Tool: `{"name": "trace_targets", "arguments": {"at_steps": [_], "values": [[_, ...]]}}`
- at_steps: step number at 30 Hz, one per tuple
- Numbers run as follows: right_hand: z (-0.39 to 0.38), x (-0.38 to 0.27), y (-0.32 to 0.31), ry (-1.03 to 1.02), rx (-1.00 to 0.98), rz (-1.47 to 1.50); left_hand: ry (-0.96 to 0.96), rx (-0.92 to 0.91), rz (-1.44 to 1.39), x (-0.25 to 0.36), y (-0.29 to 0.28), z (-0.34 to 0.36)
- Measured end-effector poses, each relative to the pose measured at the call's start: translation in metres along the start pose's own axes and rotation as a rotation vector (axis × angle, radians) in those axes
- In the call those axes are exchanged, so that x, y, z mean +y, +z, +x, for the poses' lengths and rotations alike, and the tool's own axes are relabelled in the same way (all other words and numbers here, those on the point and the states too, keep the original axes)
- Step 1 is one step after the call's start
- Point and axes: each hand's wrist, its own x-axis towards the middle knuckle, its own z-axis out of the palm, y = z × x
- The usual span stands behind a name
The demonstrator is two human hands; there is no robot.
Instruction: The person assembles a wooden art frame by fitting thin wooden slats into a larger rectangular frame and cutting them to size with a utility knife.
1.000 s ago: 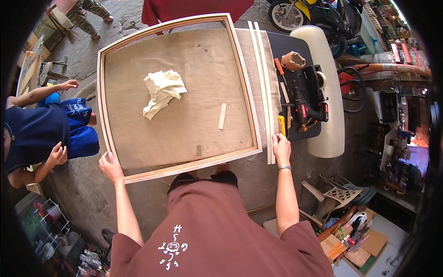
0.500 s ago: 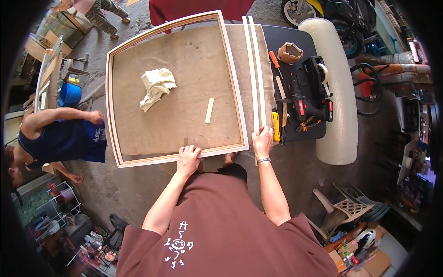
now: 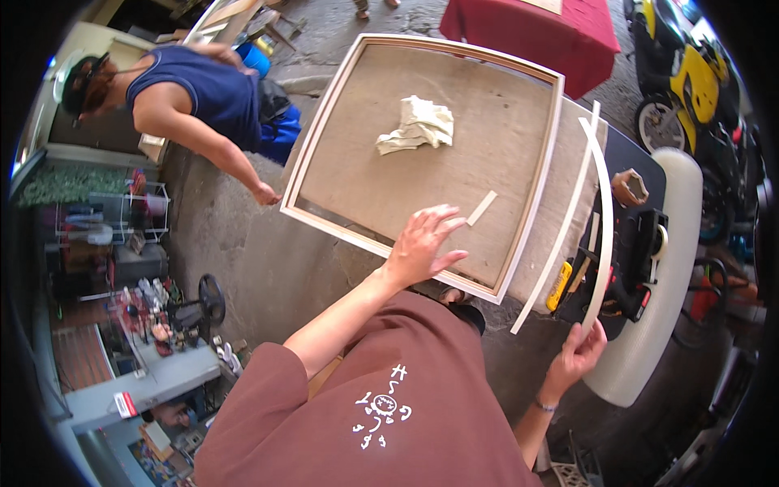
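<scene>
A large pale wooden frame (image 3: 531, 203) lies on a cloth-covered table. My left hand (image 3: 426, 243) hovers over its near edge, fingers spread and holding nothing. Off to the right, my right hand (image 3: 583, 347) pinches the near end of a long pale wood strip (image 3: 607, 219), which rises in a curve over the dark tool table. A second wood strip (image 3: 560, 239) lies straight on the cloth beside the frame. Inside the frame are a crumpled white cloth (image 3: 422, 126) and a short wood piece (image 3: 482, 209).
A yellow utility knife (image 3: 560, 286), a cut-open brown container (image 3: 630, 188) and a power drill (image 3: 625, 296) lie on the dark table (image 3: 621, 146). A bubble wrap roll (image 3: 677, 243) borders it. A person in a blue tank top (image 3: 195, 97) stands left of the frame.
My right hand has lifted one strip off the cloth and swung it right. My left hand has let go of the frame's near edge and opened. The view has turned.
</scene>
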Motion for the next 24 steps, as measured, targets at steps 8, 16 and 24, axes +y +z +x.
{"name": "trace_targets", "arguments": {"at_steps": [8, 16, 24], "values": [[-0.003, -0.053, -0.032, -0.328, -0.445, -0.117, 0.389, 0.157, 0.013, 0.056, -0.122, 0.063], [0.022, 0.003, -0.012, -0.310, -0.728, -0.296, 0.056, -0.516, -0.068, -0.084, -0.091, 0.008], [0.039, 0.088, 0.044, -0.104, -0.947, -0.668, -0.155, -0.300, -0.186, -0.183, -0.023, -0.091]]}}
